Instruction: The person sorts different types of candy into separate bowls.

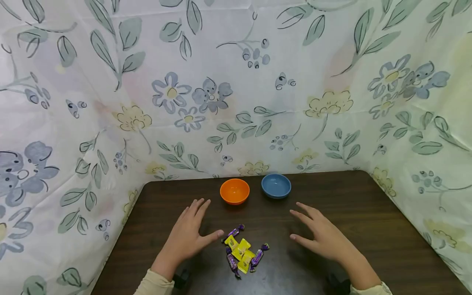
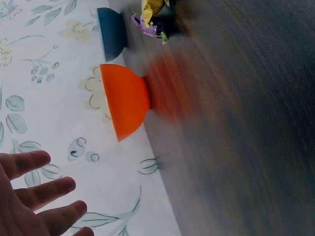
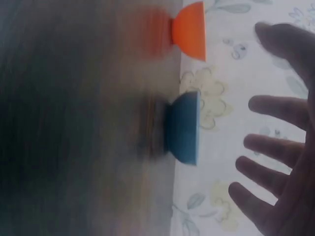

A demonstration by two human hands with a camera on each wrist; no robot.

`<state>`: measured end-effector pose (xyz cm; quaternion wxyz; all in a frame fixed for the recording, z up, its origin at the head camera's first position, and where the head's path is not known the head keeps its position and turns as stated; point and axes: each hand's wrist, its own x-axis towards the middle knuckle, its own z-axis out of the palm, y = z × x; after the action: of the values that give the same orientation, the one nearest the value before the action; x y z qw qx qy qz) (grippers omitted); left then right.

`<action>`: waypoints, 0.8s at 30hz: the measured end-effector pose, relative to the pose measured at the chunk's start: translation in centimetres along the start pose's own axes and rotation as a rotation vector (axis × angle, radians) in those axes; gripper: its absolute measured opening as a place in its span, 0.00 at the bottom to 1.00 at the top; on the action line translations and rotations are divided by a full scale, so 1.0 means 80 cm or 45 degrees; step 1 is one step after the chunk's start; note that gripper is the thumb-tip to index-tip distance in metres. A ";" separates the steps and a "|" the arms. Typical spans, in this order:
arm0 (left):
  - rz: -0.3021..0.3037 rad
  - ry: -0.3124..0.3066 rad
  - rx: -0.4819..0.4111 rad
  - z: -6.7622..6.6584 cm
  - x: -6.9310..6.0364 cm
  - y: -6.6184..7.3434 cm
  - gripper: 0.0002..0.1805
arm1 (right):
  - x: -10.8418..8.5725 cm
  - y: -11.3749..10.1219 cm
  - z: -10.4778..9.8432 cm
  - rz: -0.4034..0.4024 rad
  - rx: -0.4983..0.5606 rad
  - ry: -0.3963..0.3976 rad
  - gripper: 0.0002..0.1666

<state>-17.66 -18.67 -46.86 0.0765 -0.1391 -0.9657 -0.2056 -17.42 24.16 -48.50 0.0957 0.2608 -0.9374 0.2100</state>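
Note:
Several wrapped candies lie in a loose cluster on the dark table, yellow square packets [image 1: 240, 249] in the middle and purple twist-wrapped candies [image 1: 257, 258] around them. My left hand [image 1: 189, 235] hovers to the left of the cluster, fingers spread, holding nothing. To the right, my right hand [image 1: 322, 233] is likewise spread and holds nothing. Behind the candies stand an orange bowl [image 1: 234, 191] and, on its right, a blue bowl [image 1: 276, 186]. Both bowls also show in the left wrist view, with part of a yellow packet [image 2: 151, 11] at the top edge.
The dark wooden table [image 1: 177, 196] has a back edge just behind the bowls. A white cloth [image 1: 239, 94] with printed flowers and leaves hangs behind it and along both sides. The table top reflects the orange bowl in both wrist views.

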 end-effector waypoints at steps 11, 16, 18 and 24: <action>0.037 -0.015 -0.043 0.021 0.023 -0.012 0.56 | 0.010 -0.016 0.024 -0.087 0.092 -0.059 0.26; 0.041 -0.021 -0.037 0.027 0.034 -0.014 0.54 | 0.014 -0.024 0.031 -0.132 0.163 -0.127 0.22; 0.039 -0.032 -0.034 0.029 0.041 -0.013 0.55 | 0.015 -0.027 0.034 -0.153 0.184 -0.146 0.21; 0.053 -0.061 -0.040 0.038 0.059 -0.016 0.55 | 0.019 -0.038 0.047 -0.206 0.219 -0.208 0.18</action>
<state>-22.81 -17.43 -49.10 0.0555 -0.1654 -0.9608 -0.2156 -17.38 19.45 -50.37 0.0129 0.3591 -0.8965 0.2593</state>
